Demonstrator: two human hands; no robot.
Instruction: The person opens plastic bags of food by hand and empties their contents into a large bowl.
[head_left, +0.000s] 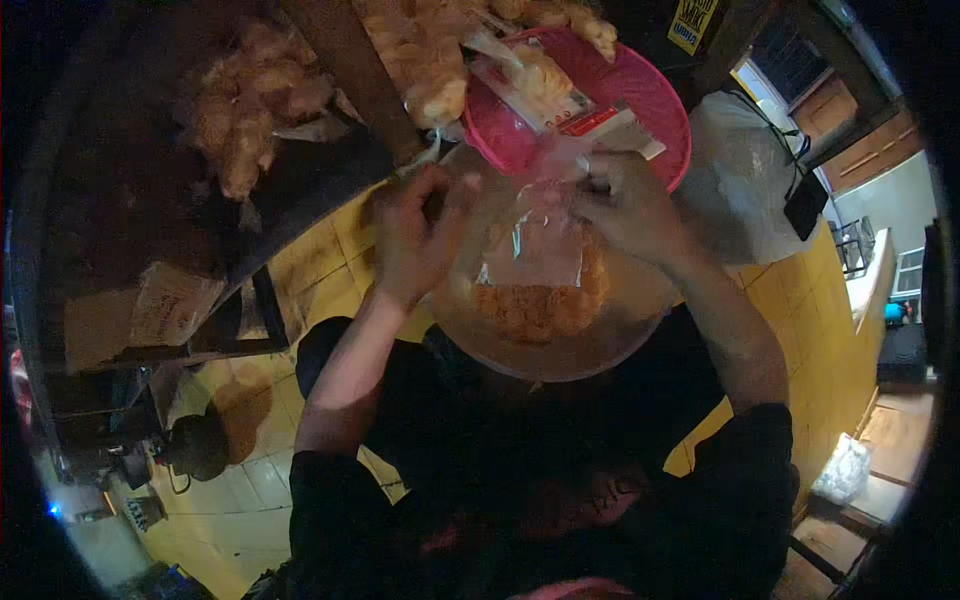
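Observation:
My right hand pinches the upper part of a small clear plastic bag, which hangs over a wide, round, see-through basin on my lap. Orange-brown crumbly food lies in the basin, partly hidden behind the bag. To the left of the bag is my left hand, slightly blurred, its fingers curved with a gap between thumb and forefinger. Nothing shows in its grip. Just beyond both hands sits a pink plastic basket with clear packets in it.
Filled clear bags of pale yellow snacks lie on the dark table at left, and more sit beyond the wooden post. A large whitish plastic sack stands right of the basket. Yellow tiles cover the floor.

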